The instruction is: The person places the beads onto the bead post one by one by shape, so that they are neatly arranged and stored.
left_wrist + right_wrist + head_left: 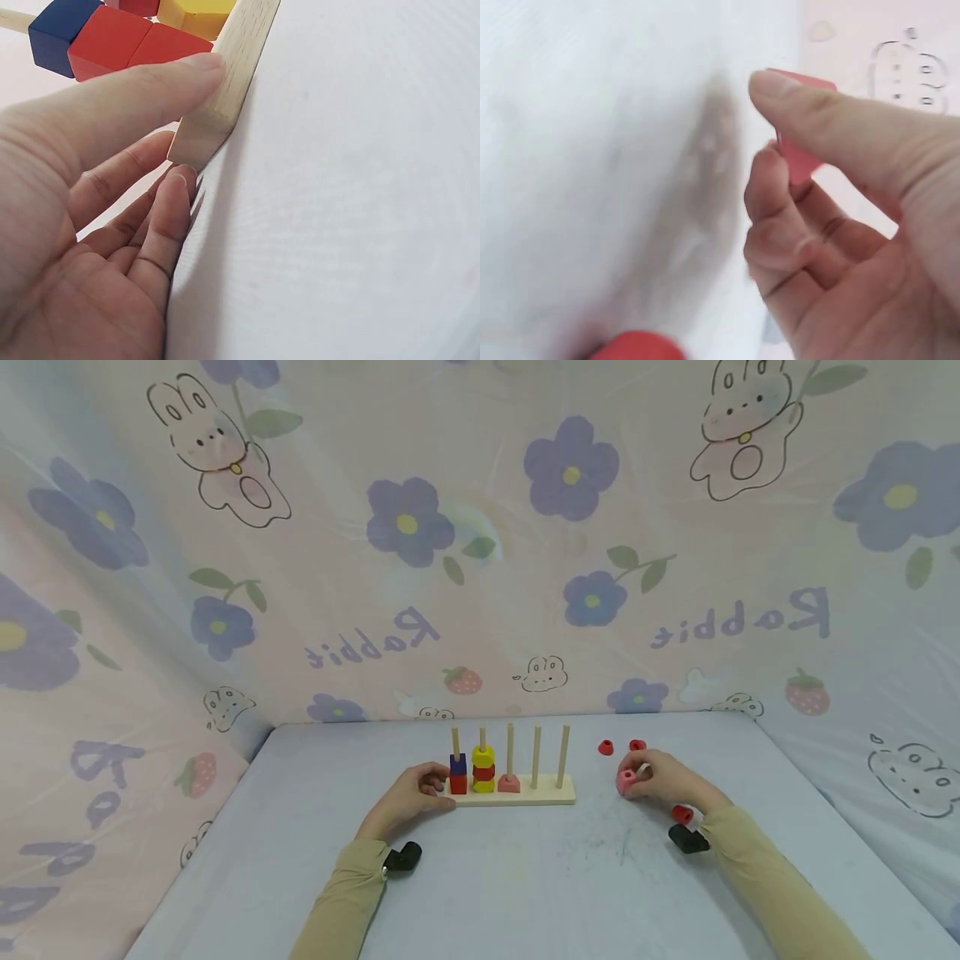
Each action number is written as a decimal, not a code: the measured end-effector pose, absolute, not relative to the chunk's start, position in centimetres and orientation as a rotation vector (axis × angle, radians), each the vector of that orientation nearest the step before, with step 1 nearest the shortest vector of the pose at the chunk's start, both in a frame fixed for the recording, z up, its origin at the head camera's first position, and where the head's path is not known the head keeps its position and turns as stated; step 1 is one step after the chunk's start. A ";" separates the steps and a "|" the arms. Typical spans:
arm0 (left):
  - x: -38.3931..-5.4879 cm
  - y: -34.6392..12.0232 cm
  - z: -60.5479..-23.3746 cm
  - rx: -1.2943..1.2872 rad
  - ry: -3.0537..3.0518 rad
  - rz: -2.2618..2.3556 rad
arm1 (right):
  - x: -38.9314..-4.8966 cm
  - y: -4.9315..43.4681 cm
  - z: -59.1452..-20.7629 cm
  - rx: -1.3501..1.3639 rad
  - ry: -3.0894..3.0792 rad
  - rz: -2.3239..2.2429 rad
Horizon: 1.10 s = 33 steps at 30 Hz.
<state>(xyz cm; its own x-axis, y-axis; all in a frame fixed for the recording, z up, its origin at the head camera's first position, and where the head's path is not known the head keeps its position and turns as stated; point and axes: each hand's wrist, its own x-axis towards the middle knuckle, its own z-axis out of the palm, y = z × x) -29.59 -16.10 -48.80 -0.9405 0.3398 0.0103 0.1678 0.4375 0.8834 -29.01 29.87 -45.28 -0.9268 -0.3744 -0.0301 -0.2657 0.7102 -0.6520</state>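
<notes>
Left hand (408,793) holds the near left end of a wooden stand (547,793), thumb laid along its edge, fingers curled about the end. Right hand (666,778), well apart from it, holds a pink block (624,785) pinched between thumb and fingers, just off the right end of the stand. Stand lies between the two hands, its five pegs (536,756) upright in a row. Peg nearest the left hand carries red blocks (458,785) with a blue block (458,765) on top; the next one toward the right hand carries yellow pieces (483,755) above and below a red piece (484,773). Middle peg: a second pink block (508,785) low on the base. Two loose red blocks (606,747) sit beyond the right hand; one more red block (682,814) lies on its near side, close to the wrist. Black wrist camera (402,857) below the left hand. White table (525,877) under both hands; rabbit-and-flower cloth (487,610) hangs beyond them.
</notes>
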 end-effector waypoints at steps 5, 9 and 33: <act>-29.6 -16.0 -48.8 0.447 2.504 1.533 | -28.4 29.2 -43.7 -0.584 2.845 -1.121; -29.7 -15.9 -48.9 0.461 2.493 1.544 | -28.1 28.3 -42.1 -0.677 2.889 -1.222; -29.4 -16.3 -48.8 0.488 2.506 1.537 | -26.7 16.4 -36.0 -0.982 2.912 -1.823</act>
<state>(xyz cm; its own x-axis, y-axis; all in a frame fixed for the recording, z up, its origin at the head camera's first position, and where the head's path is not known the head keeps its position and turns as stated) -29.44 -16.33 -48.79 -0.9338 0.3563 0.0331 0.1910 0.4180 0.8882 -26.67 16.38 -35.96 -0.7644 -0.2140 0.6082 -0.6406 0.3592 -0.6787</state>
